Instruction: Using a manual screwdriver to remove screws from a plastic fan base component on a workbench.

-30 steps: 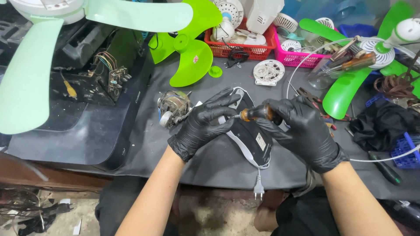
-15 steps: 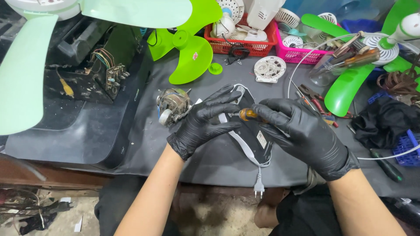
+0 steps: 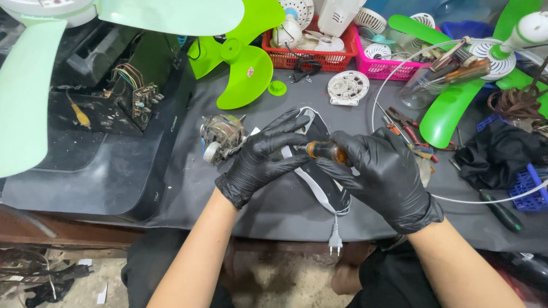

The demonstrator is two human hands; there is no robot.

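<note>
Between the gloved fingertips at the middle of the bench sits a screwdriver [image 3: 326, 151] with an amber handle: the right hand [image 3: 383, 174] is closed around the handle, and the left hand [image 3: 264, 155] has its fingers curled in at the metal shaft end, pinching it. Both hands wear black gloves and hover just over a black fan housing [image 3: 319, 171] that lies flat on the grey mat [image 3: 274, 208], with a white cable looped along its edge and a plug [image 3: 335, 242] hanging off the bench front. Just left of the left hand rests a small motor [image 3: 220, 137]. Farther back lie a bright green fan blade [image 3: 240, 63], a red basket [image 3: 311, 54] and a pink basket [image 3: 388, 65]. Pliers [image 3: 402, 120] lie to the right.
</note>
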